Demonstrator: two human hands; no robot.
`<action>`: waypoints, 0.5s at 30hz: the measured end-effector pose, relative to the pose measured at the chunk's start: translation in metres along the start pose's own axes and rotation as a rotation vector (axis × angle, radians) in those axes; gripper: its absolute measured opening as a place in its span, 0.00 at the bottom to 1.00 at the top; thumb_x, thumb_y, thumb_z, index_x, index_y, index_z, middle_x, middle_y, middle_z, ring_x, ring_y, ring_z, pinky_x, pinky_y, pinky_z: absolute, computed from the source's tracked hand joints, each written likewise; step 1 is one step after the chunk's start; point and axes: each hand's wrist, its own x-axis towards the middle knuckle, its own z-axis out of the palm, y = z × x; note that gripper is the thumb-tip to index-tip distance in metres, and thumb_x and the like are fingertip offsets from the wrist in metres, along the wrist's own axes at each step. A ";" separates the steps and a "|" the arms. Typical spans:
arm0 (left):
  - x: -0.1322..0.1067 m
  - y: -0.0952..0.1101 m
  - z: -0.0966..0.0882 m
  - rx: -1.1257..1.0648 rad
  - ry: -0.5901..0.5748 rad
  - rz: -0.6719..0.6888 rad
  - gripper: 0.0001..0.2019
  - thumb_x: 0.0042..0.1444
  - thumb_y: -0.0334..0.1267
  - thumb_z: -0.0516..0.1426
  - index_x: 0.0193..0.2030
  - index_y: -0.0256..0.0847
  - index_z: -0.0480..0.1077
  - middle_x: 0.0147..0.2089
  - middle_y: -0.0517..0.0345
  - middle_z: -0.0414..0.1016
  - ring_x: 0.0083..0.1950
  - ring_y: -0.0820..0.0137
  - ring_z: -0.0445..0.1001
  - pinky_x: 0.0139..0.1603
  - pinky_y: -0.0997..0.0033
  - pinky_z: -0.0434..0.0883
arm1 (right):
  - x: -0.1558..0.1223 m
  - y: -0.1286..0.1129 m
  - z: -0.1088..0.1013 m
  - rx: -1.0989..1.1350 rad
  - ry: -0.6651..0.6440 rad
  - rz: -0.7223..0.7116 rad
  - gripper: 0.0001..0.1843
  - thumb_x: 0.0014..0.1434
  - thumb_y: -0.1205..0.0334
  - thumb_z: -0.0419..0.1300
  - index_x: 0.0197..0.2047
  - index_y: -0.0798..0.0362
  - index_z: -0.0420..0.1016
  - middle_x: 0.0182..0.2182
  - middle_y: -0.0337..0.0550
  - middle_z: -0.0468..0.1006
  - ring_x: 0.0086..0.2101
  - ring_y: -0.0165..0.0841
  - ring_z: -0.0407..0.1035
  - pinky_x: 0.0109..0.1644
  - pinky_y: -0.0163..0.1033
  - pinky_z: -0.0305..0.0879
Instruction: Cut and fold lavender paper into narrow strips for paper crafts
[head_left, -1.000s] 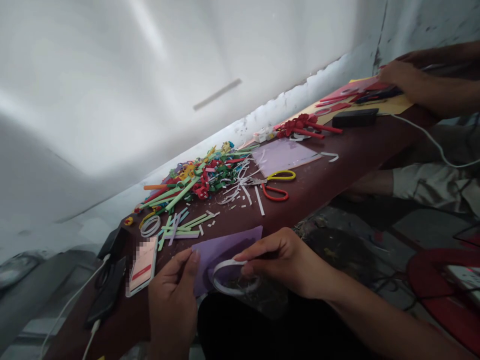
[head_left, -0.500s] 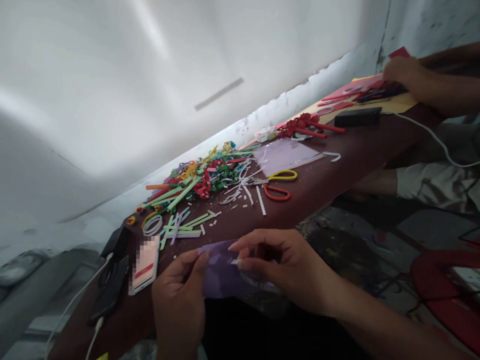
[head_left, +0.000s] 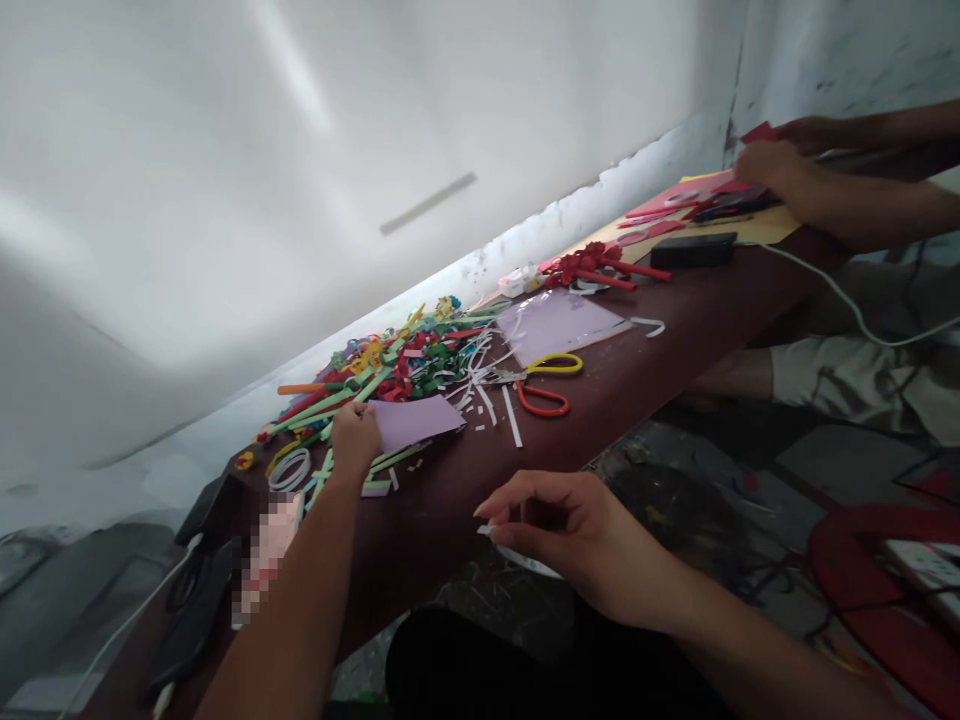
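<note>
Sheet point(head_left: 416, 422), purple, one. Over the left part of the tabletop point(head_left: 450, 500), between the heap point(head_left: 405, 360) along the wall edge and the near edge. Covers some strips point(head_left: 385, 462); contact with them cannot be told from here. Longer visible side runs crosswise, from the left hand toward the scissors point(head_left: 531, 369), askew to the near edge.

Left hand point(head_left: 356, 435), one. Arm stretched across the tabletop; fingers and thumb pinching the sheet's left end. The nearer hand.

Right hand point(head_left: 570, 530), one. Beyond the near edge, well apart from the sheet, which lies leftward of it and closer to the wall edge. Fingers curled about a roll point(head_left: 529, 562), white, only the lower rim showing; a white tip at the thumb.

Scissors, one pair. Right of the sheet, handles toward the near edge, untouched.
</note>
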 end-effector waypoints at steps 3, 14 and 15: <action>-0.004 0.003 0.007 0.093 -0.048 0.016 0.14 0.64 0.43 0.61 0.52 0.39 0.74 0.56 0.50 0.77 0.54 0.60 0.77 0.55 0.50 0.75 | 0.000 0.002 -0.010 -0.022 0.018 0.013 0.08 0.60 0.58 0.68 0.41 0.53 0.84 0.33 0.42 0.80 0.30 0.29 0.68 0.32 0.32 0.62; -0.092 0.070 -0.055 0.022 0.030 0.042 0.14 0.53 0.44 0.62 0.42 0.39 0.81 0.39 0.53 0.85 0.42 0.58 0.83 0.48 0.59 0.77 | 0.014 -0.022 -0.001 -0.058 0.068 -0.204 0.13 0.61 0.71 0.66 0.48 0.48 0.83 0.33 0.34 0.81 0.32 0.26 0.73 0.37 0.29 0.67; -0.110 0.074 -0.062 0.008 0.023 0.040 0.15 0.53 0.47 0.63 0.41 0.40 0.81 0.37 0.54 0.85 0.39 0.60 0.83 0.44 0.61 0.78 | 0.017 -0.028 0.003 -0.055 0.036 -0.250 0.14 0.62 0.72 0.65 0.48 0.48 0.83 0.34 0.34 0.81 0.33 0.26 0.73 0.38 0.28 0.68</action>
